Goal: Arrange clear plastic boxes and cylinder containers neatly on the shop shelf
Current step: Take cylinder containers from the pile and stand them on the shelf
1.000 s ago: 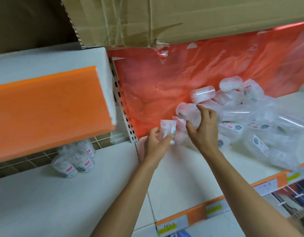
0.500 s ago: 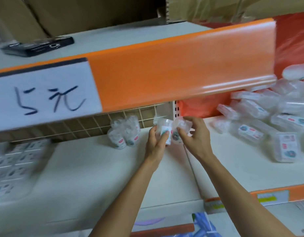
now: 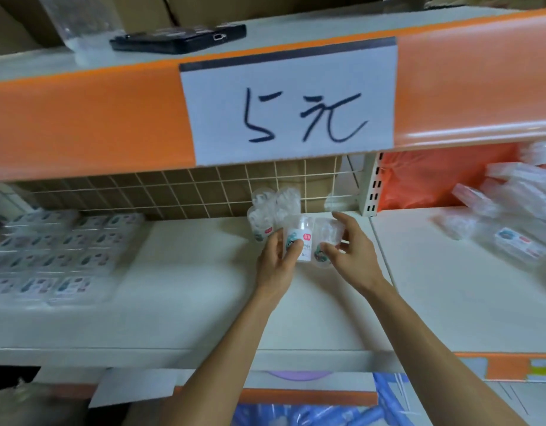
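The white shelf (image 3: 204,302) fills most of the view, under the orange lip of the upper shelf (image 3: 81,118) with its handwritten paper price sign (image 3: 290,99). A second ago the view was on the right-hand bay, where both hands were picking from the loose heap in front of the orange plastic sheet (image 3: 434,179). Now the view has swung left and the hands have come across the upright post into the left bay. Far left, flat clear boxes (image 3: 50,256) lie in tidy rows, blurred. The heap of boxes and cylinders (image 3: 511,216) sits well apart at the right edge, still jumbled. At the back, against the wire grid (image 3: 173,192), stands a small cluster of cylinder containers (image 3: 271,210). Just in front of it, the left hand (image 3: 278,265) grips a labelled cylinder (image 3: 299,241) upright, thumb and fingers curled round its sides. The right hand (image 3: 354,256) holds a second cylinder (image 3: 325,238) close beside the first, thumb below and fingers curved over it, the forefinger lifted. Whether the two cylinders touch each other or the shelf cannot be told. The move suggests that this pair has reached its place and is about to join the cluster, probably as a front row. Much of the job seems left, since the heap still needs sorting.
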